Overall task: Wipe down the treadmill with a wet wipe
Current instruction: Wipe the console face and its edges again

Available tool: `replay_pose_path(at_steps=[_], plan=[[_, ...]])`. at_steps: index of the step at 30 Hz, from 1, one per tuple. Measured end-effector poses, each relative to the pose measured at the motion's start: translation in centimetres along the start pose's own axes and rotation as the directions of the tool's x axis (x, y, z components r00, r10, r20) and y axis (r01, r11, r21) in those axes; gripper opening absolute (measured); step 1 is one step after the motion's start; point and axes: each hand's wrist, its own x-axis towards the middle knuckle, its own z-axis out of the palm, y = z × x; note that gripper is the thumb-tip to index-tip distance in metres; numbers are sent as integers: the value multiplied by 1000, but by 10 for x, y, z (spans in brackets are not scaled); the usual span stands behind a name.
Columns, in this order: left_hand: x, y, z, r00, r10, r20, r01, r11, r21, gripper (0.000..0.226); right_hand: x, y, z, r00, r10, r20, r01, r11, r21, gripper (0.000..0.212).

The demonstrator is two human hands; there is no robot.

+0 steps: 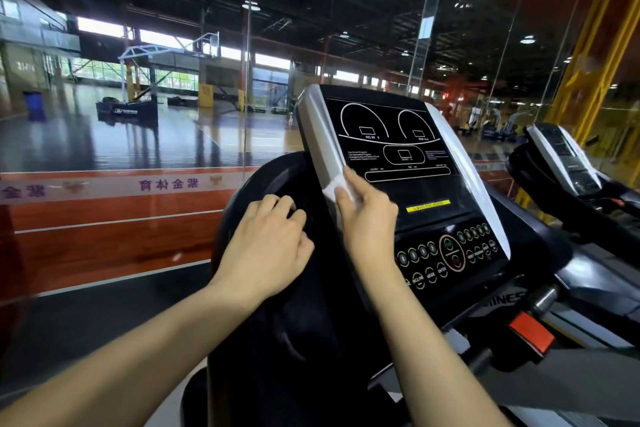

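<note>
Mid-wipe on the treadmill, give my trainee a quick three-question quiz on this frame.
1. True or false: the right hand presses the wet wipe on the console's silver left trim.
2. Where does the left hand rest? A) on the button panel B) on the black housing left of the console C) on the red tab
3. Fill in: the warning strip under the display is ____ in colour.

Key: 1 true; 2 B; 3 yellow.
</note>
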Motion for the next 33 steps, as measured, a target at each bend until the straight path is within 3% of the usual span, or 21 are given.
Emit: replay_pose_path(at_steps=[5, 8, 13, 18, 23, 30, 33], plan=[[0, -1, 0, 1000, 15, -16, -15, 1000, -18, 40, -110, 62, -40, 998, -52, -21, 51, 998, -41, 48], [-1, -1, 0, 999, 37, -6, -37, 998, -48, 42, -126, 77, -51, 997, -76, 34, 80, 989, -126, 51], [1, 0, 2, 983, 170, 70, -166, 984, -58, 55, -84, 45, -37, 997, -2, 73, 11, 992, -128, 43], [3, 0, 2, 974, 171, 151, -167, 985, -43, 64, -5, 10, 2, 997, -59, 49, 64, 994, -92, 49], [3, 0, -1, 976, 148, 160, -142, 989, -50, 60, 26, 5, 10, 987, -67, 147, 81, 992, -92, 47], [1, -1, -3, 991, 55, 125, -44, 995, -95, 34, -90, 55, -52, 968, -47, 247, 89, 983, -162, 44], [1, 0, -4, 992, 39, 118, -25, 993, -114, 40, -137, 72, -74, 954, 22, 300, 63, 961, -269, 37]])
